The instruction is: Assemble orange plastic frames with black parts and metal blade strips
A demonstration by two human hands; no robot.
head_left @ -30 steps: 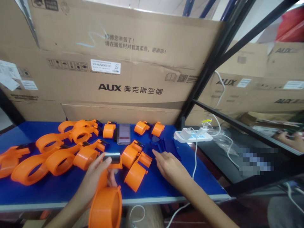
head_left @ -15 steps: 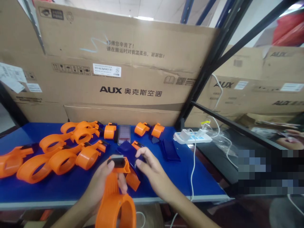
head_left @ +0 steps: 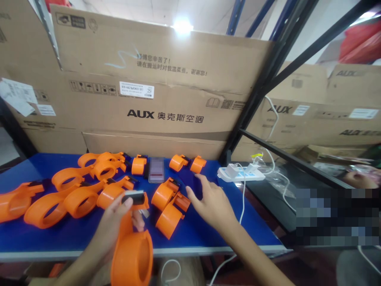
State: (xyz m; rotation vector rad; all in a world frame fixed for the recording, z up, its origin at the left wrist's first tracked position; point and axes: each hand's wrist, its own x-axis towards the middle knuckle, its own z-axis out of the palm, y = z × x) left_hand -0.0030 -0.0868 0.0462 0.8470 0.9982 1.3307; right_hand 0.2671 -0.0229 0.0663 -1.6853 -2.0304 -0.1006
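My left hand (head_left: 114, 214) is closed around the upper end of an orange tape dispenser (head_left: 131, 254), close to its black roller. The dispenser's round ring hangs down in front of the table edge. To the right, my right hand (head_left: 212, 202) reaches over the table with thumb and forefinger apart; nothing shows between them. Beneath its fingertips lies dark blue flat material (head_left: 193, 180), largely covered by the hand. Two orange tape dispensers (head_left: 169, 218) lie together between my hands. More orange dispensers (head_left: 80, 200) stand in rows on the left.
A phone-like device (head_left: 156, 170) lies at the back of the blue table (head_left: 98, 238). Two dispensers (head_left: 178, 163) stand right of it. A white power strip (head_left: 241, 172) with cables sits at the right edge. Large cardboard boxes (head_left: 166, 135) stand behind. A co-worker's hand (head_left: 361, 178) shows at far right.
My right hand has moved right, away from the held dispenser. The blue sheet that lay between my hands is gone from there, uncovering two dispensers. My left hand has shifted slightly left.
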